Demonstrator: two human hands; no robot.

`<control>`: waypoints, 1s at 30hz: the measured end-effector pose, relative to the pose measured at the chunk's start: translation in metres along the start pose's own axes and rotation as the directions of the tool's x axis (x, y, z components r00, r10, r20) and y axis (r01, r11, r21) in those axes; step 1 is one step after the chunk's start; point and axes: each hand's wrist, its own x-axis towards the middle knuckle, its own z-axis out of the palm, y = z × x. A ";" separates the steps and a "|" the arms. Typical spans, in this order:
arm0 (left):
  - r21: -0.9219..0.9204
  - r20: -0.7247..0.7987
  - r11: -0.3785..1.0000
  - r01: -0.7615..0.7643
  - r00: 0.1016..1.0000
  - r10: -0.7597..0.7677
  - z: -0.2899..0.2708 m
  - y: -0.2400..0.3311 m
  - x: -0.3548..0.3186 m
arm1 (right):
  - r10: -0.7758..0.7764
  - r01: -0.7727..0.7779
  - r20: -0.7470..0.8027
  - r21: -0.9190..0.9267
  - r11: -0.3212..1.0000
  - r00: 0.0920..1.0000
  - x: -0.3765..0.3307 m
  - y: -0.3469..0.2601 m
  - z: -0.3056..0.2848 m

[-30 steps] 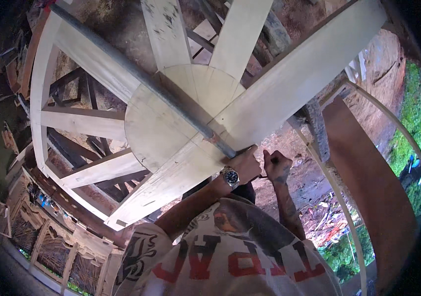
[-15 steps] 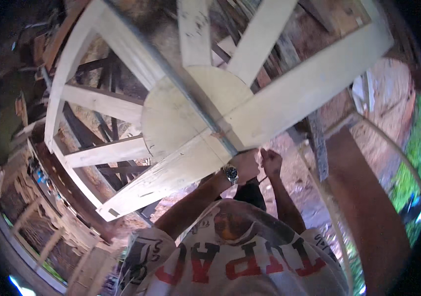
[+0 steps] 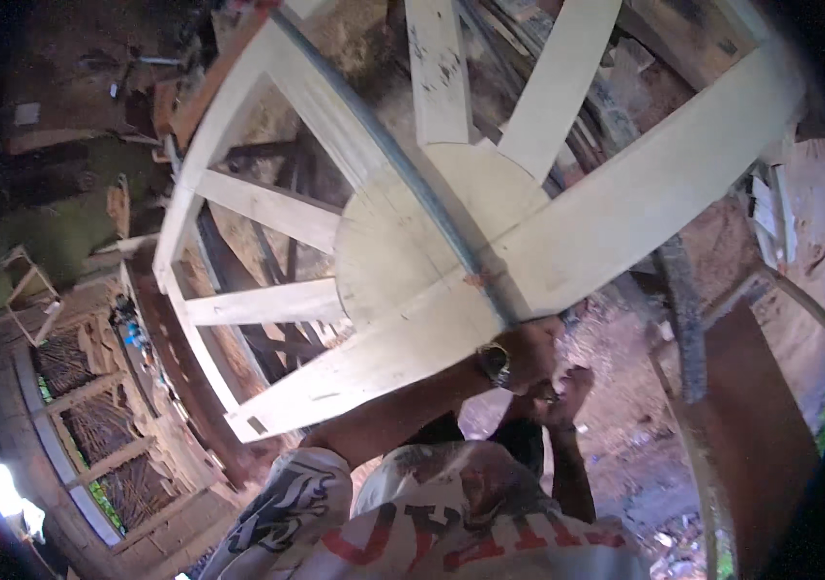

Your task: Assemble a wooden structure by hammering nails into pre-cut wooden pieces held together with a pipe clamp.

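Observation:
A pale wooden half-wheel frame (image 3: pixel 441 338) lies before me, its spokes running out from a round centre board (image 3: pixel 403 222) to a curved rim. Across it runs a long grey metal bar (image 3: pixel 401 172), like a bar clamp, ending at the straight near edge. My left hand (image 3: pixel 531 353), below a wristwatch (image 3: pixel 495 363), is closed at the bar's near end; its fingertips are mostly hidden. Just nearer to me, my right hand (image 3: pixel 567 394) is closed, its fingers curled close to the left hand. What lies inside it is too small to make out.
A brown board (image 3: pixel 746 425) leans at the right beside a dark upright strip of wood (image 3: pixel 685 319). Timber offcuts (image 3: pixel 587 97) lie under the frame. At the left stands a wooden lattice frame (image 3: pixel 108 435), with a small wooden frame (image 3: pixel 33 295) behind.
The whole view has shifted, so the wooden frame sits farther right and lower. My right hand has come nearer to my body, below the left. The left stays at the bar's end.

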 end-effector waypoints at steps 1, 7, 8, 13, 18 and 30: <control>0.023 -0.168 0.997 0.068 0.984 -0.063 0.002 0.006 -0.004 | 0.027 -0.031 -0.072 -0.057 0.998 0.997 -0.018 0.009 0.017; -0.011 0.054 0.965 -0.261 0.964 0.262 -0.003 -0.001 0.001 | 0.036 0.017 -0.658 0.074 0.997 0.752 0.009 0.013 0.065; 0.026 0.284 0.976 -0.214 0.938 0.198 -0.015 0.005 0.007 | 0.078 0.001 -0.703 0.111 0.994 0.706 0.006 0.007 0.070; 0.177 0.607 0.948 -0.265 0.787 0.107 -0.040 0.017 0.019 | 0.459 -0.343 -0.750 0.322 0.882 0.476 0.009 -0.024 0.095; 0.145 0.578 0.960 -0.239 0.808 0.114 -0.042 0.014 0.018 | 0.590 -0.436 -0.669 0.411 0.800 0.452 0.027 -0.059 0.082; 0.073 0.518 0.969 -0.236 0.839 0.165 -0.040 -0.002 0.017 | 0.938 -0.706 0.305 0.701 -0.101 0.168 0.025 -0.106 0.008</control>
